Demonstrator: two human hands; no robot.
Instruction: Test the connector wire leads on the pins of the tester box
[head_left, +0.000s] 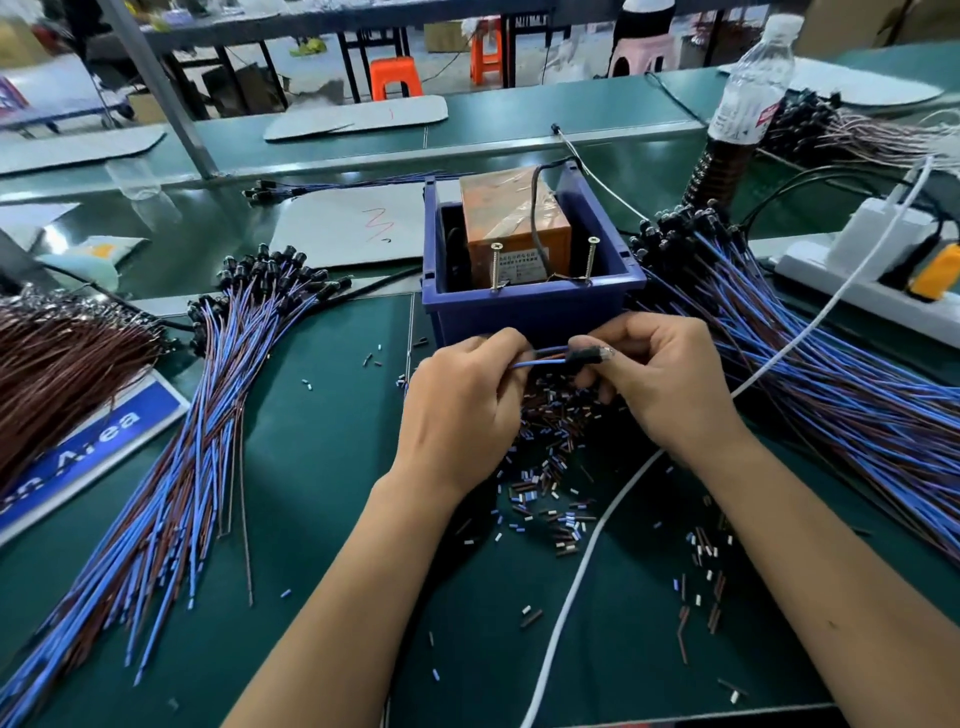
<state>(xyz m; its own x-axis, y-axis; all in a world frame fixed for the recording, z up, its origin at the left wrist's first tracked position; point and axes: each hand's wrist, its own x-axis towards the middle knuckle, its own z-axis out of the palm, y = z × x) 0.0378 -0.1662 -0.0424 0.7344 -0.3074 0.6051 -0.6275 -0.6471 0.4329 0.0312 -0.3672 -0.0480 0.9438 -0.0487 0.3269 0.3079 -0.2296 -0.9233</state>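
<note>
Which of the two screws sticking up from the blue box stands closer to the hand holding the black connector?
The right-hand screw. It rises almost straight above the right hand that pinches the connector; the other screw stands further left.

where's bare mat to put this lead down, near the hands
Bare green mat lies between the left wire bundle and the left hand. Crowded: insulation scraps under both hands, and the right wire bundle beyond the right hand.
</note>
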